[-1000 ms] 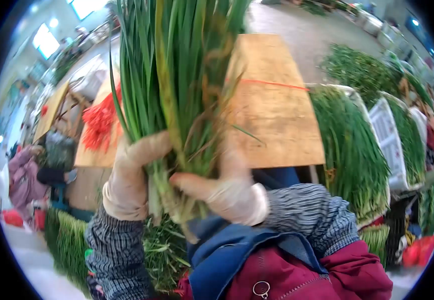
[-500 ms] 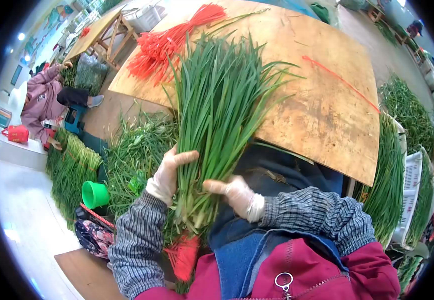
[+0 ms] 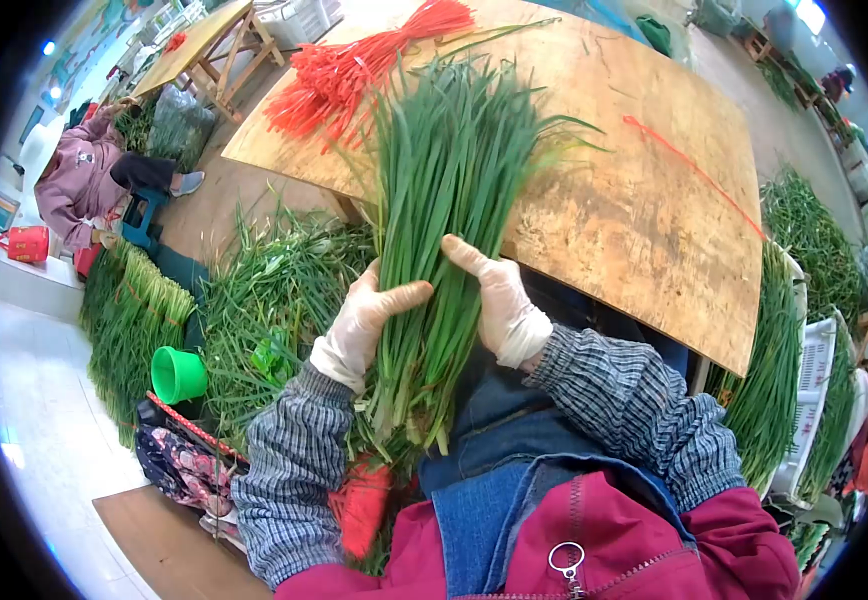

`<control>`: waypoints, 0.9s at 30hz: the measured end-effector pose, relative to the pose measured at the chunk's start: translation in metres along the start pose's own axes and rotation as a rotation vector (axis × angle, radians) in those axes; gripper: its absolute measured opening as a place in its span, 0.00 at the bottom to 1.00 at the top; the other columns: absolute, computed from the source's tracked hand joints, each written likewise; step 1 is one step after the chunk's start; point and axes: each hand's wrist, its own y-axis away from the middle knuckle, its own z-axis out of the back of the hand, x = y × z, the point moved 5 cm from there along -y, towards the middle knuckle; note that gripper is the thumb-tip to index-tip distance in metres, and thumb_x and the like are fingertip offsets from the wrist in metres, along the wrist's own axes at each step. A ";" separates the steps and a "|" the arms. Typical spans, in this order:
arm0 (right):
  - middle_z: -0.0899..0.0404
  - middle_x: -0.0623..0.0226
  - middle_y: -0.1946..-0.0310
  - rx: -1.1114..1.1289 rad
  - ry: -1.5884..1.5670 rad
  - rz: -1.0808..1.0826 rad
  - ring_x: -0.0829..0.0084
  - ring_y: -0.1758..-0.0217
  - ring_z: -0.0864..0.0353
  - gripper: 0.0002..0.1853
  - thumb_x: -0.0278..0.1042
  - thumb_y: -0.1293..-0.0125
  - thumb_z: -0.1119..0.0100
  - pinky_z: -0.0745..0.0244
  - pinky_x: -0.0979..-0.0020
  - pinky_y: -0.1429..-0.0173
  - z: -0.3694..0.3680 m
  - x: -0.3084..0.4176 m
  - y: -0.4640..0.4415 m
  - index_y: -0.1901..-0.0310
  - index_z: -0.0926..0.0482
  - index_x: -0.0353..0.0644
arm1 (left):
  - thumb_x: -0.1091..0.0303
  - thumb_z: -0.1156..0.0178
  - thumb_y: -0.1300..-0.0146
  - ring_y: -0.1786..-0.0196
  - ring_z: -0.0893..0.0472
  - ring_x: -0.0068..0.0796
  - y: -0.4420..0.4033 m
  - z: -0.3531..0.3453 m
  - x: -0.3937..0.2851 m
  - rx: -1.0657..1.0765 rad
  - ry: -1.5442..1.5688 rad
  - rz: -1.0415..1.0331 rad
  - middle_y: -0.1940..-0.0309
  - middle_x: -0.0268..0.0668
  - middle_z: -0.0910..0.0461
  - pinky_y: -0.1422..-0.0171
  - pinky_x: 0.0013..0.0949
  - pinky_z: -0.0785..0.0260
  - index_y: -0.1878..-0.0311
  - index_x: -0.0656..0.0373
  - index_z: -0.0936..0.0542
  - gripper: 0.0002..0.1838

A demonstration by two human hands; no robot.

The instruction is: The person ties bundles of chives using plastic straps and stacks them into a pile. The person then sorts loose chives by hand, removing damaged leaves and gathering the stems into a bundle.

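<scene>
A thick bunch of long green garlic chives [image 3: 449, 170] is held between my two hands, its pale cut ends pointing down toward my lap and its leaf tips lying over the table edge. My left hand [image 3: 366, 318], in a thin whitish glove, is wrapped round the bunch's left side with the thumb across the front. On the right side, a little higher, my gloved right hand [image 3: 499, 300] grips it, thumb on the stalks; its other fingers are hidden behind. Red ties [image 3: 364, 75] lie heaped beyond the leaves, and one single red tie [image 3: 689, 170] is stretched out on the wood.
The wooden table [image 3: 644, 260] stands before me. Loose greens [image 3: 274, 290] and a green cup [image 3: 178, 375] are at left, near stacked bundles [image 3: 139, 310]. A seated person [image 3: 84, 180] works farther left. White crates [image 3: 812, 400] with chives stand at right.
My right hand has moved up the stalks from near the cut ends. My left hand has risen slightly, and the leaf tips are drawn closer together.
</scene>
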 end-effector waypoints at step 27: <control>0.20 0.62 0.57 0.366 0.778 0.597 0.71 0.55 0.21 0.22 0.30 0.50 0.30 0.26 0.72 0.48 -0.142 0.246 -0.053 0.52 0.24 0.34 | 0.73 0.35 0.51 0.57 0.20 0.28 -0.110 -0.092 -0.238 0.114 -0.551 -0.730 0.61 0.40 0.19 0.49 0.30 0.29 0.55 0.67 0.21 0.18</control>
